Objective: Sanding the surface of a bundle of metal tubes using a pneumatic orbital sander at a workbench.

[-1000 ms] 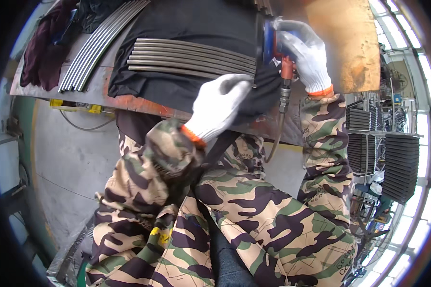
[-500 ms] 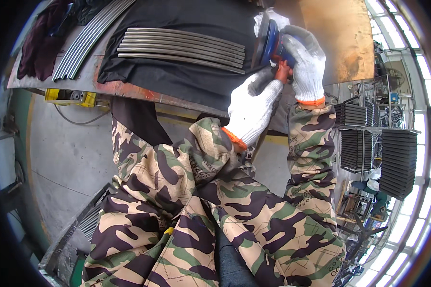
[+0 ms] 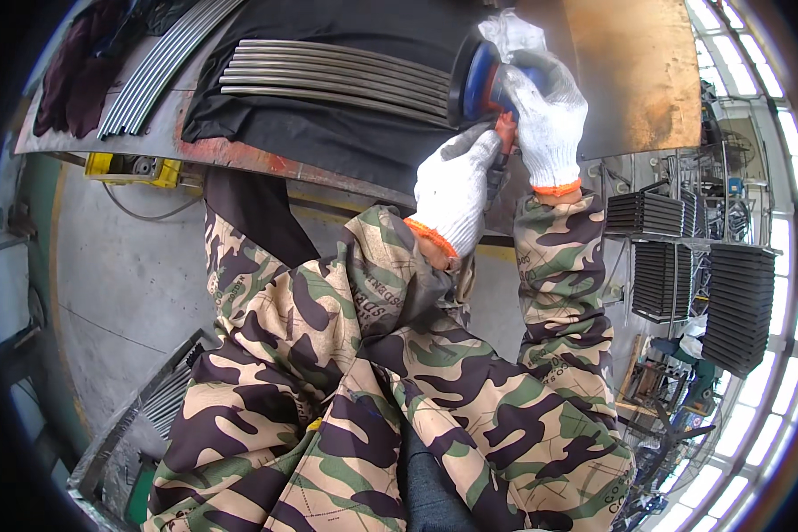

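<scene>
Over on the left, dark garments (image 3: 75, 84) lie heaped on the worktop (image 3: 239, 155), beside a fanned bundle of metal rods (image 3: 164, 66), perhaps kept there to stay out of the way. Next comes a black cloth (image 3: 328, 129), probably spread to save the metal from scratches; on it a second row of rods (image 3: 337, 75) lies side by side, seemingly lined up so they can be handled together.

At their right ends the blue disc tool (image 3: 481, 78) stands tipped on edge, its dark face turned left; I can't tell whether it touches them. The left hand (image 3: 452, 182) is closed at its red handle (image 3: 506, 131), the right hand (image 3: 545, 106) wrapped round its body, presumably sharing the weight. Both wear white gloves. Farther right lies a brownish board (image 3: 629, 71).

Small printed lettering dots the camouflage clothing (image 3: 505, 417); I make out no brand on the tool.
</scene>
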`<control>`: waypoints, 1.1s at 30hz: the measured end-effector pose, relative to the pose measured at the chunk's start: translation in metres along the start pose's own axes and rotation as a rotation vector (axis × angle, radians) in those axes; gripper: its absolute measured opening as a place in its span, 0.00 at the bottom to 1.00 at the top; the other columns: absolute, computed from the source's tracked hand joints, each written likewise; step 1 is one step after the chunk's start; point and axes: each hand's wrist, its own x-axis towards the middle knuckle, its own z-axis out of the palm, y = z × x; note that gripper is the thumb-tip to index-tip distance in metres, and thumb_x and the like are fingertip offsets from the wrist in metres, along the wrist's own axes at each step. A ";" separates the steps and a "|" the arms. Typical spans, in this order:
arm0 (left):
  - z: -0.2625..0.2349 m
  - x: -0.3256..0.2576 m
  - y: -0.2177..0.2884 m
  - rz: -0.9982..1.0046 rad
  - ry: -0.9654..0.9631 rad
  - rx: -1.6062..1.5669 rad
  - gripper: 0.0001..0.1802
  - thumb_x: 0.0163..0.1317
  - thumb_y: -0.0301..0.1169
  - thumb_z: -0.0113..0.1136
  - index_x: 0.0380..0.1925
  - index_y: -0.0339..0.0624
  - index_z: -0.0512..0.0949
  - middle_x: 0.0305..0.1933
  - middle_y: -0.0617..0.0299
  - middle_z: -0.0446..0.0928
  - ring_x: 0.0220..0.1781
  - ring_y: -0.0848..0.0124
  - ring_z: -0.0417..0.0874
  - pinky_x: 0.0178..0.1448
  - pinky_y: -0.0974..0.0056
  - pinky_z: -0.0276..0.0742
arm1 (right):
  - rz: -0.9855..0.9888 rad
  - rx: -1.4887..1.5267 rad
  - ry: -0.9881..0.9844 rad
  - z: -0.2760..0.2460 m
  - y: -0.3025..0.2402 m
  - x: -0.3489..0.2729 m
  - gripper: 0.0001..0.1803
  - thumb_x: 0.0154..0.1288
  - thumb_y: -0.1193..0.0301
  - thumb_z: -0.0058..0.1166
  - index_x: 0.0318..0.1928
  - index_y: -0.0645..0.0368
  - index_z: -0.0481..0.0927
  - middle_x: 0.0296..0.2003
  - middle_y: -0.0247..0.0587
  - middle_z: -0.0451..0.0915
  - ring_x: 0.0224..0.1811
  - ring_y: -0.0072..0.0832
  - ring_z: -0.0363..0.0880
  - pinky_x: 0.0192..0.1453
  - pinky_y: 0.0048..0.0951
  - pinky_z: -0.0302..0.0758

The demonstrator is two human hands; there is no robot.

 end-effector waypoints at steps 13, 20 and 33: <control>-0.049 -0.026 0.004 0.067 -0.041 0.630 0.22 0.78 0.38 0.63 0.64 0.36 0.81 0.50 0.61 0.85 0.51 0.74 0.83 0.59 0.66 0.79 | -0.262 -0.216 -0.138 -0.003 0.008 0.009 0.16 0.64 0.69 0.69 0.49 0.61 0.85 0.46 0.46 0.86 0.48 0.39 0.86 0.58 0.37 0.81; -0.085 -0.004 0.127 1.037 -0.140 1.392 0.20 0.69 0.35 0.67 0.58 0.39 0.83 0.59 0.47 0.84 0.62 0.53 0.85 0.70 0.53 0.79 | -0.292 -0.500 -0.381 -0.005 0.006 0.018 0.14 0.67 0.61 0.64 0.47 0.55 0.85 0.44 0.52 0.85 0.47 0.47 0.86 0.54 0.43 0.82; -0.081 0.088 0.173 1.430 -0.085 2.430 0.33 0.75 0.49 0.56 0.69 0.36 0.75 0.72 0.43 0.75 0.73 0.42 0.73 0.76 0.41 0.64 | -0.356 -0.685 -0.442 0.005 0.011 0.003 0.16 0.67 0.60 0.63 0.48 0.57 0.85 0.44 0.53 0.84 0.47 0.51 0.85 0.52 0.47 0.82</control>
